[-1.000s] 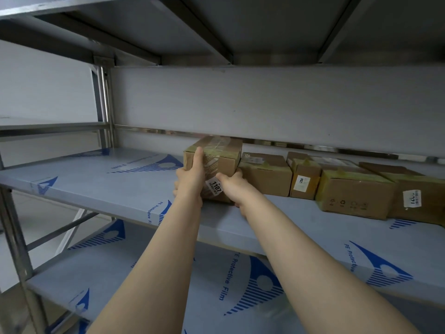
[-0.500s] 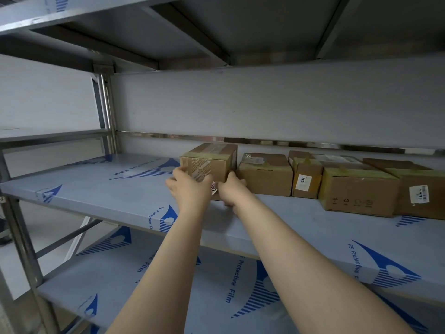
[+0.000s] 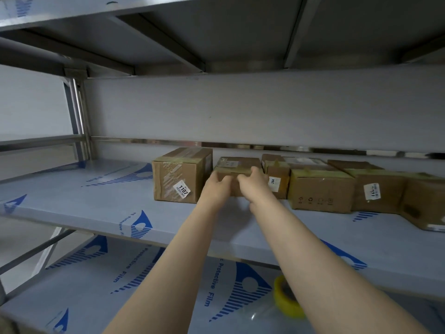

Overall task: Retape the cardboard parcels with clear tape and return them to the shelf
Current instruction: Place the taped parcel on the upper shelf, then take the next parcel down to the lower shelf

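**Parcel handling at the middle shelf: both hands on one small carton**

Nearest the camera is the lower shelf (image 3: 84,300), a grey metal deck under protective film printed in blue. A yellowish roll of clear tape (image 3: 287,297) lies flat on it at the right, partly hidden by the right forearm.

Both bare forearms reach up and forward over the front edge of the middle shelf (image 3: 72,208), which has the same grey metal and printed film.

The left hand (image 3: 218,186) has its fingers bent round the left front corner of a small brown cardboard parcel (image 3: 237,168). The right hand (image 3: 252,182) has its fingers hooked over the parcel's top front edge at the right. Blur hides the thumbs.

The parcel stands on the middle shelf, towards the rear, in a row of cartons. Just beside it on the left is a taller brown box labelled 1107 (image 3: 179,179), with glossy tape over its front and top. To the right stand:
- a narrow brown box labelled 204 (image 3: 274,174)
- a wider brown box with printed symbols (image 3: 320,189)
- a brown box with a tilted white label (image 3: 375,186)
- a further brown box at the frame edge (image 3: 426,208)

Behind the row is a plain grey back wall (image 3: 240,112), with a polished steel rail (image 3: 144,141) along the shelf's rear and a steel upright post (image 3: 77,112) at the left. Overhead is the ribbed underside of the upper shelf (image 3: 240,32).
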